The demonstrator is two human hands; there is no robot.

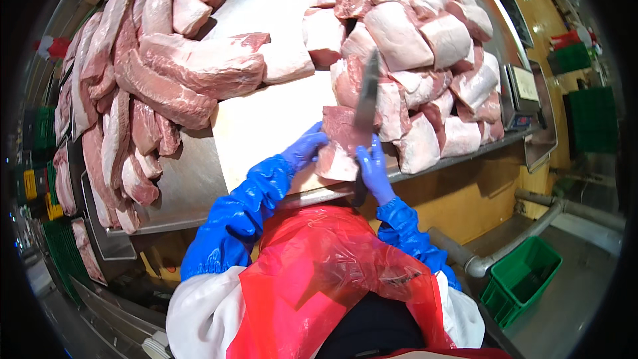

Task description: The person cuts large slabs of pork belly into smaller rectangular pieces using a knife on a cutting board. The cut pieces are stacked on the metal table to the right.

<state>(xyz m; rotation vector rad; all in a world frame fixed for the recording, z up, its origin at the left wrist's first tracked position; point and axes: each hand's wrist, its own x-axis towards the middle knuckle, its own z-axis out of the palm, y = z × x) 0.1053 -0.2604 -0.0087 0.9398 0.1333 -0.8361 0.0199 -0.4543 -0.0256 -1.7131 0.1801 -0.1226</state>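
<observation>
A meat block (pixel 337 143) is lying between the two hands, near the front edge of the white board (pixel 256 129). The left hand (pixel 307 146) is touching its left side; whether it is clasping or merely steadying, I cannot tell. The right hand (pixel 373 171) is gripping the knife (pixel 367 93) by its handle, blade pointing away. A slick surface could be letting the block skid, exposing the left hand; beyond the right hand, piled pieces (pixel 399 36) are crowding the blade, risking a snagged tip.
</observation>
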